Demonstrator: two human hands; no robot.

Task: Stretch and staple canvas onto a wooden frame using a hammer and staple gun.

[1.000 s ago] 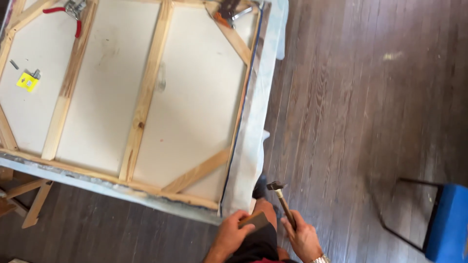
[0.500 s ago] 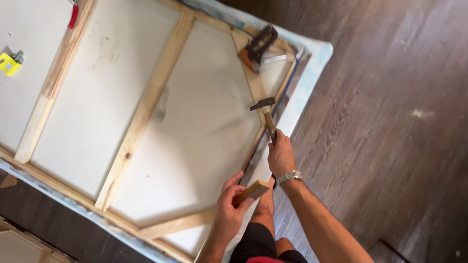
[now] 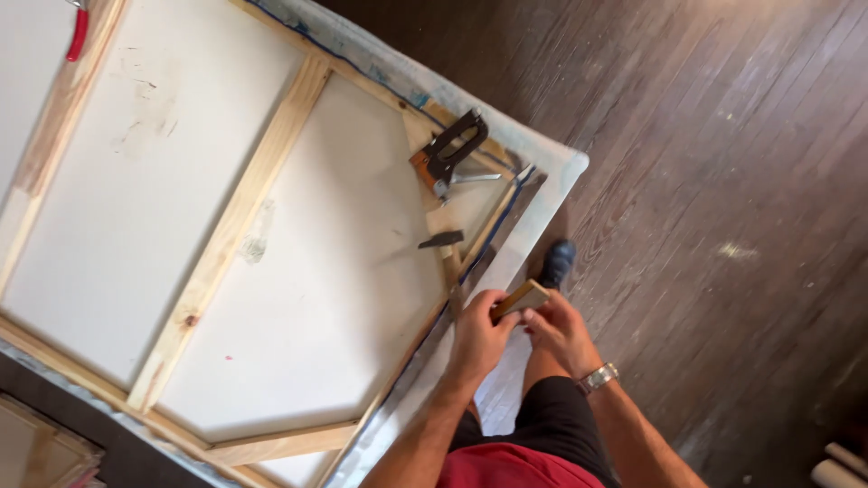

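Wooden block [image 3: 521, 297] is sitting pinched between my two hands at the frame's right edge, with my left hand's [image 3: 482, 331] fingers curling around its lower end and my right hand's [image 3: 559, 329] fingers closing on its far side. Beyond my fingertips the hammer [image 3: 441, 239] is lying on the stretcher frame [image 3: 231, 237], the staple gun [image 3: 449, 153] farther up. Open dark floor [image 3: 723, 181] is spreading right of my fingers.
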